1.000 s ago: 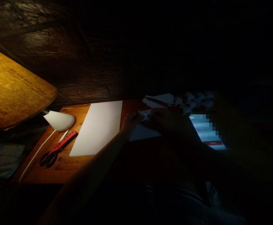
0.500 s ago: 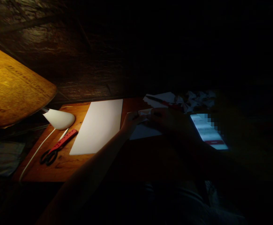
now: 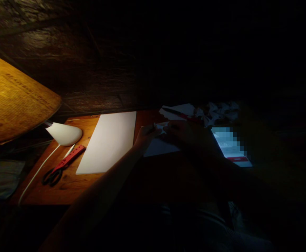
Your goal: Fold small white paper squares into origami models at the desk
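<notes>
Close together in deep shadow, my left hand point(image 3: 147, 134) and my right hand point(image 3: 178, 130) pinch a small piece of white paper point(image 3: 160, 126) between them. Its folds are too dim to make out. Both hands hang over a flat white sheet of paper point(image 3: 159, 147) on the wooden table. Fingers of each hand are bent and closed, with the right one mostly dark. Left of my forearm lies a larger, brightly lit stack or sheet of white paper point(image 3: 110, 143).
A lamp with a yellow shade point(image 3: 18, 101) and white base point(image 3: 66, 134) stands at left. Scissors with black handles point(image 3: 53, 175) lie by a red ruler-like strip point(image 3: 70, 157). A lit phone point(image 3: 229, 148) is at right. Behind are paper scraps point(image 3: 218, 112) and a dark blade-like tool point(image 3: 177, 112).
The whole view has shifted slightly, so things sit a little further left. My fingers have moved slightly on the small paper, both hands staying close together.
</notes>
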A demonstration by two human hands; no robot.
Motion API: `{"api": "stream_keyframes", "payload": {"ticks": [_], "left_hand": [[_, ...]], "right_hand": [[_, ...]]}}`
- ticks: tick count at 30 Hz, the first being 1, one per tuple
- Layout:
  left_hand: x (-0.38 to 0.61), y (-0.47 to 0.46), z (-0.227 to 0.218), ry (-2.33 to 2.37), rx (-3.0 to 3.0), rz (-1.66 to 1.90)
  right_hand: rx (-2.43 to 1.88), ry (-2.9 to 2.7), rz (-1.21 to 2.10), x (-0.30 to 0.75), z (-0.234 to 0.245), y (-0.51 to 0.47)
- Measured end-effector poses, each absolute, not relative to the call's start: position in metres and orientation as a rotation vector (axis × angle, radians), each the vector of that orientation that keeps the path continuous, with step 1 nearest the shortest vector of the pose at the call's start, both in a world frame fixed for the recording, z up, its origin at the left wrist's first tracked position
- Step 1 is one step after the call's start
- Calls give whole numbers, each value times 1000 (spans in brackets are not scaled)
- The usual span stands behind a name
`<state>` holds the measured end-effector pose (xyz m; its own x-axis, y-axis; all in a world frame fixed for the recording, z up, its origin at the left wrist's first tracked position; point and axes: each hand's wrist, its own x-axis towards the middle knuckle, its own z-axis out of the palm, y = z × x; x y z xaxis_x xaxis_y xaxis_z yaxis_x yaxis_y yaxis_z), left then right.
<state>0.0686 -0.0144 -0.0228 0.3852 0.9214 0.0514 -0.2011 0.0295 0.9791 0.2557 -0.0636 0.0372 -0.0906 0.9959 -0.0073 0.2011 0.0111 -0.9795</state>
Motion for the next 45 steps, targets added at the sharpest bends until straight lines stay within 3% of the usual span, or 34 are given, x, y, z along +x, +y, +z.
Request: {"api": "stream_keyframes", "payload": {"ticks": [24,32,45], "left_hand": [[69,-18,-12,788,1296,1079],[68,-20,-2,785,1246,1105],[68,-17,-9,782,1356,1088]], "right_hand": [[-1253,-1421,1149,257,26,-61],[-1267,-1597,1008,260,25,-57],[-1294,-1414,1116,260,36,-65]]}}
